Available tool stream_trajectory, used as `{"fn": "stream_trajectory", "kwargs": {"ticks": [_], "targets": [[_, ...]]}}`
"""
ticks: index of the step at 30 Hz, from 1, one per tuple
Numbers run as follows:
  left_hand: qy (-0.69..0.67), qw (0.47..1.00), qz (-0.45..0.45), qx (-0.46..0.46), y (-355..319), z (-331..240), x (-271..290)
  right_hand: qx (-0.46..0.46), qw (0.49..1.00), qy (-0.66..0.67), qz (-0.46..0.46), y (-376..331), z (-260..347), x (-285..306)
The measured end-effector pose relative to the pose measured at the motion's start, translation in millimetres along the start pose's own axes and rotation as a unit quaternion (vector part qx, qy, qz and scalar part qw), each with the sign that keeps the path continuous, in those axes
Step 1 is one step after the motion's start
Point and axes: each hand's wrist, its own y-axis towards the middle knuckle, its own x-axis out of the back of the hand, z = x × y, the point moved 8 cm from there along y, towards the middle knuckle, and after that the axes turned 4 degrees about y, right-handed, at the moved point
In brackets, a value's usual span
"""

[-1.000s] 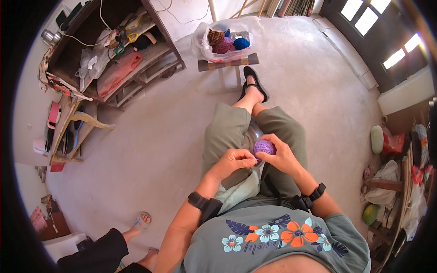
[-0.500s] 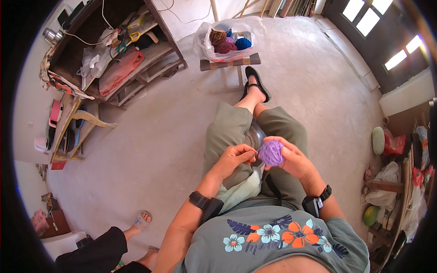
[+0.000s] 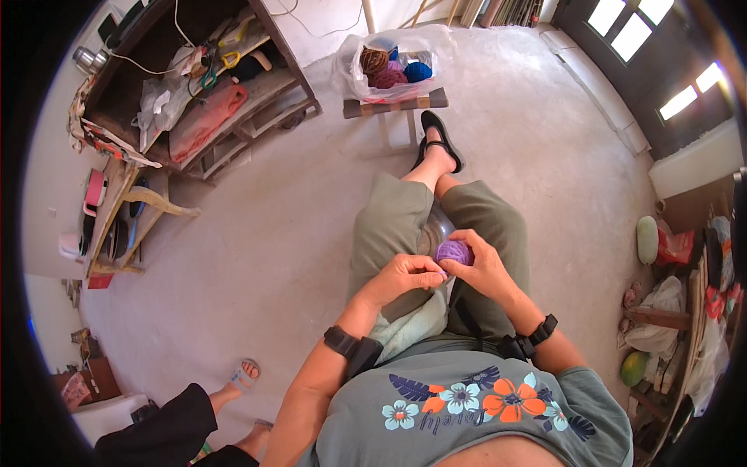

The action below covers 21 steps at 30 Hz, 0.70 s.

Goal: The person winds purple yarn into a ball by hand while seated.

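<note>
I sit with a small purple yarn ball (image 3: 452,251) over my lap. My right hand (image 3: 482,268) cups the ball from the right and below. My left hand (image 3: 401,278) has its fingers pinched together right beside the ball, touching it at its lower left; whether a strand runs between the fingers is too small to tell. A clear plastic bag or bowl (image 3: 434,227) lies between my knees just beyond the ball. A pale green cloth (image 3: 408,327) rests on my lap under my left wrist.
A low wooden stool (image 3: 395,104) ahead carries a clear plastic bag (image 3: 359,82) holding several yarn balls. Cluttered wooden shelves (image 3: 187,117) stand at the left. Another person's sandalled foot (image 3: 243,377) and dark sleeve (image 3: 156,436) are at the lower left. Bags and bundles (image 3: 661,303) line the right.
My right hand has turned the purple ball and brought it back toward my left hand, which stays pinched beside it.
</note>
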Motion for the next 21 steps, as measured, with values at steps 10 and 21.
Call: {"fn": "stream_trajectory", "kwargs": {"ticks": [10, 21], "targets": [[-0.032, 0.999, -0.042, -0.012, 2, -4, 6, -0.207, 0.935, 0.163, 0.237, -33, -21, -23], [-0.039, 0.997, -0.062, -0.020, 5, -3, 6, -0.060, 0.892, 0.414, 0.172, -18, 39, 3]]}}
